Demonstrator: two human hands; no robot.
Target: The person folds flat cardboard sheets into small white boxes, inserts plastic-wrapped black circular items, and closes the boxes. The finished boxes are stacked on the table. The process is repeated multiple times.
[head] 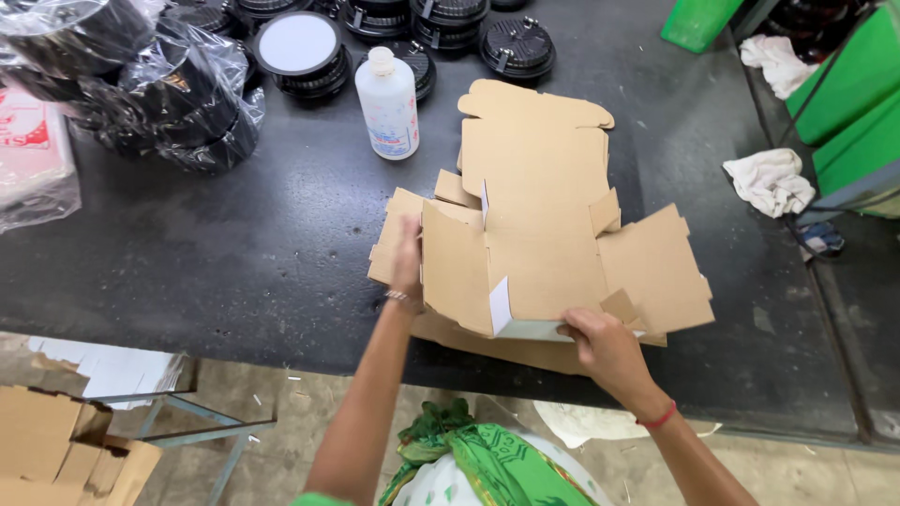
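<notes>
The flat-cut cardboard box [534, 253] lies on the near part of the dark worktable [234, 253], half raised into shape, on top of more unfolded blanks, so the stack serves as a firm pad beneath it. The left hand [407, 258] presses against the outer face of the upright left wall, fingers flat rather than curled, which looks meant to keep that panel standing; the right hand [600, 342] pinches the near front edge by its white inner lip, closed on the cardboard, apparently steadying the corner where the walls meet. The right-hand flap and the lid panel lie spread open, away from the person. A white plastic bottle [388, 103] stands upright just beyond the box; round black lamp fittings [516, 47] sit in rows at the far edge, some bagged in clear plastic [178, 94] to the left. White rags [771, 180] lie well off to the right, beside green crates [858, 103].
</notes>
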